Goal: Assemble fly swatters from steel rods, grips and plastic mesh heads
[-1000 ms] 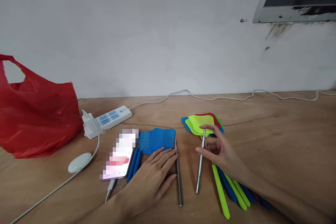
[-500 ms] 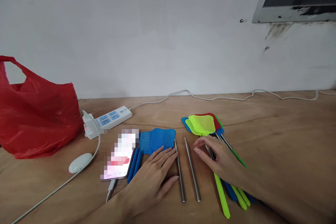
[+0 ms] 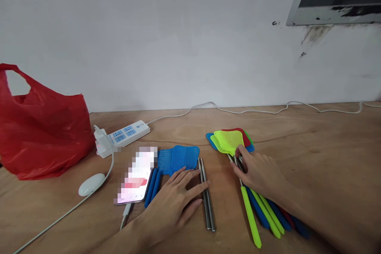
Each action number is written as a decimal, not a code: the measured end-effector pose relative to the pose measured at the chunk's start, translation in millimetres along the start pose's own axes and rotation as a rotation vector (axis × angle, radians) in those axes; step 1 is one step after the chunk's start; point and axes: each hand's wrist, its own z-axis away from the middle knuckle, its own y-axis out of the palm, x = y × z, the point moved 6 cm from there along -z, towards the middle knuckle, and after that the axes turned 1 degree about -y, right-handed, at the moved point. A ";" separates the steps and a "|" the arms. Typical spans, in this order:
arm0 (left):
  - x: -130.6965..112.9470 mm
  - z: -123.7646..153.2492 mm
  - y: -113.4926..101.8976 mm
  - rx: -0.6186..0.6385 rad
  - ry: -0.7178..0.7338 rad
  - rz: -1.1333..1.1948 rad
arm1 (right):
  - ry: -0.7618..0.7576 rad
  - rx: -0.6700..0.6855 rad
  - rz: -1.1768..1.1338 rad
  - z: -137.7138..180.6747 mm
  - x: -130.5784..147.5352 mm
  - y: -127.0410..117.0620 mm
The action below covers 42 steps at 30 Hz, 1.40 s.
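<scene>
My left hand (image 3: 175, 200) lies flat and open on the wooden table (image 3: 312, 154), fingers touching two metal rods (image 3: 206, 194) that lie side by side, and covering the blue handles below the blue swatter heads (image 3: 178, 158). My right hand (image 3: 260, 172) rests on the shafts of a stack of fly swatters with yellow-green, red and blue heads (image 3: 229, 141); its fingers curl down onto the shafts just below the heads. Yellow-green and blue handles (image 3: 260, 216) stick out under that hand toward me.
A phone (image 3: 135, 180) lies left of the blue swatters, with a cable at its near end. A white power strip (image 3: 122, 135), a white oval device (image 3: 91, 183) and a red plastic bag (image 3: 41, 127) are at the left. A white cord (image 3: 253, 110) runs along the wall.
My right hand set down the metal rod it held, which now lies against the other rod by my left hand. The right hand moved back to the stack of colored swatters.
</scene>
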 end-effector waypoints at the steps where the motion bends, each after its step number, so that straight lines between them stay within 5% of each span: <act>1: -0.5 0.0 -0.3 -0.001 0.005 -0.002 | -0.004 0.016 0.021 0.1 -0.3 1.5; 13: -1.9 -0.3 -1.9 -0.032 0.006 0.003 | -0.061 0.074 -0.166 0.7 2.9 8.1; 23: 1.8 0.0 -1.4 -0.036 -0.013 0.041 | 0.287 -0.031 -1.280 -4.4 -5.7 3.7; 30: -1.8 -1.8 -9.3 -0.060 -0.018 0.141 | 0.542 0.058 -1.659 -1.8 -6.9 13.0; 42: -5.4 1.4 -19.8 -0.119 -0.118 0.498 | 0.511 0.129 -1.971 6.2 12.9 12.1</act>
